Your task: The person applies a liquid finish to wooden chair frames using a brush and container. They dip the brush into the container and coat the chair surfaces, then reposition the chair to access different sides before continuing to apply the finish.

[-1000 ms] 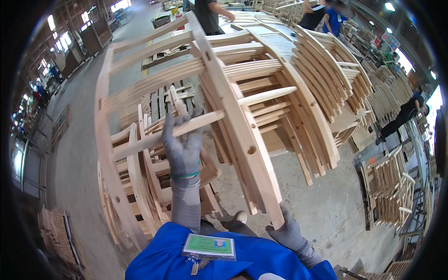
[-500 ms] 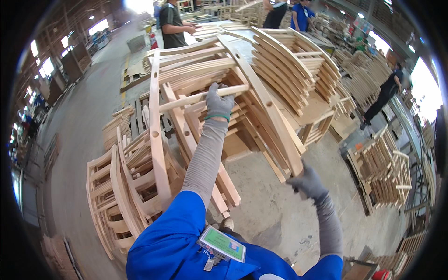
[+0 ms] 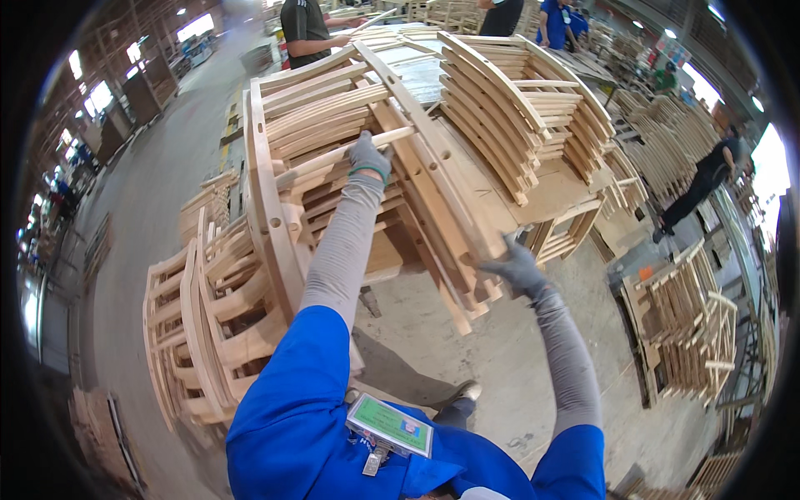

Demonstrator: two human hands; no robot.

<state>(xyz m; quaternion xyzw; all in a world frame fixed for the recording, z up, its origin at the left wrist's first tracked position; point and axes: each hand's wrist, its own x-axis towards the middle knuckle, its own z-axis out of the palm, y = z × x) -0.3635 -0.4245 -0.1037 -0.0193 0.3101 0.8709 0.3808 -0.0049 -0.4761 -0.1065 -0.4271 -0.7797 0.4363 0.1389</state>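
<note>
A pale wooden chair-back frame (image 3: pixel 429 137), with two long curved posts and cross slats, lies on top of a stack of like frames (image 3: pixel 417 242). My left hand (image 3: pixel 368 157), in a grey glove, is closed around the frame's lower crossbar (image 3: pixel 321 167). At the near end of the frame's right post is my gloved right hand (image 3: pixel 518 271), its thumb and fingers spread apart against the wood. Whether the fingertips press on the post is hard to make out.
More stacked frames stand at the left (image 3: pixel 200 325), beyond to the right (image 3: pixel 492 117), and on a pallet (image 3: pixel 683 325) at far right. A person in dark clothes (image 3: pixel 704 175) stands on the right; another (image 3: pixel 307 29) works at the far table. Concrete floor lies around my feet.
The top frame has shifted left and away, settling over the stack. My left hand moved with it on the crossbar. My right hand's grip on the post end has loosened and its fingers have spread.
</note>
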